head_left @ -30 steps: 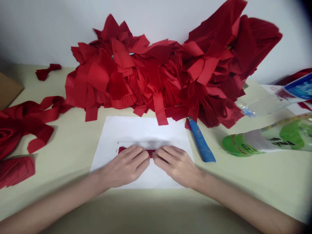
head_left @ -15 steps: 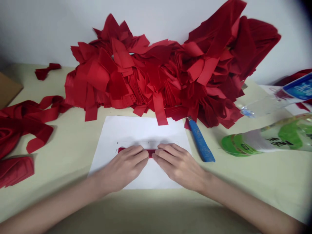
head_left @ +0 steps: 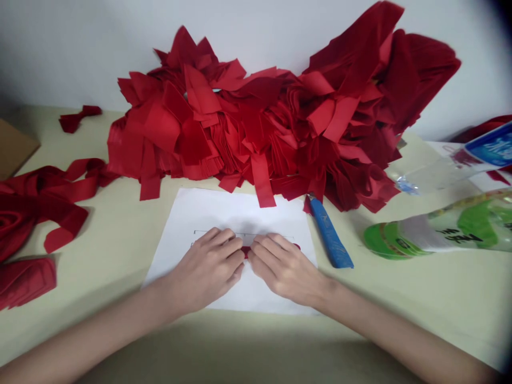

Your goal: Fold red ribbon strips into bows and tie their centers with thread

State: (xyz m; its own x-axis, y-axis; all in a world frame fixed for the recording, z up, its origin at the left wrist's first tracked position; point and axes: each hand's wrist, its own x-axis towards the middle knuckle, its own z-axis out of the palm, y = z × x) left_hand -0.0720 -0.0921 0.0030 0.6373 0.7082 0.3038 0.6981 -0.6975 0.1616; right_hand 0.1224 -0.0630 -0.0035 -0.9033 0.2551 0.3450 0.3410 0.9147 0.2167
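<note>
Both hands grip a red ribbon strip [head_left: 246, 252] over a white sheet of paper [head_left: 172, 226]. My left hand [head_left: 214, 264] has its fingers curled and pressed together on the strip's left part, hiding most of that side. On the other side, the bent fingers of my right hand [head_left: 286, 266] pinch the strip, and a dark red end shows past the knuckles. Between the two hands only a short stretch of ribbon is visible. Thin black ruled lines with end ticks are printed on the paper just beyond my fingertips.
A large heap of red ribbon pieces [head_left: 248, 122] lines the wall side. A blue-wrapped cutter [head_left: 331, 233] lies right of the paper. Further right are a green-labelled bottle [head_left: 424, 232] and a clear bag with blue print [head_left: 490, 146]. More red ribbon [head_left: 52, 186] lies left, near a cardboard box [head_left: 14, 146].
My hands have drawn slightly closer together. The ribbon's left end is now covered by my left hand, while its right end shows beyond my right hand. The paper has shifted slightly.
</note>
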